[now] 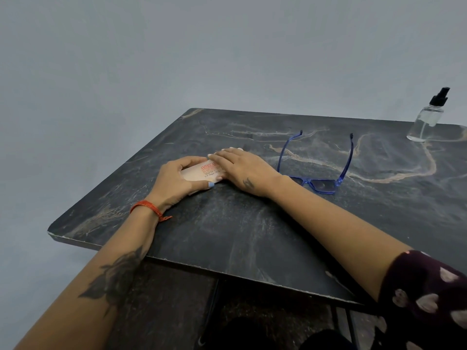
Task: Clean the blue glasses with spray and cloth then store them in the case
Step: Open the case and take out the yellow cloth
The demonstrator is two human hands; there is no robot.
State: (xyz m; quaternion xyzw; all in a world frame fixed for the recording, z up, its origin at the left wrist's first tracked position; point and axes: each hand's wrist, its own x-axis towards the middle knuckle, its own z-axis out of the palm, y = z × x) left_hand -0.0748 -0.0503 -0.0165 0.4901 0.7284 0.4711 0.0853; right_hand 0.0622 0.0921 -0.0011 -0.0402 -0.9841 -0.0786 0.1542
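One pair of blue glasses (326,170) lies just right of the right hand (242,170); one case (202,171), pale with red print, sits under both hands, the left hand (174,183) at its near end; one clear spray bottle (427,120) stands well beyond and right of the right hand; one dark tabletop (227,223) carries all; one orange wristband (149,209) circles the left wrist.

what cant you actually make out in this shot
- Pink case, head view: mostly covered by the left hand and right hand; whether it is open or closed cannot be told.
- Red print on the case: partly hidden by the right hand, the smaller lines too small to read.
- Cleaning cloth: none visible.
- Blue glasses: one lens hidden behind the right wrist.
- Spray bottle: liquid level unclear through the clear plastic.
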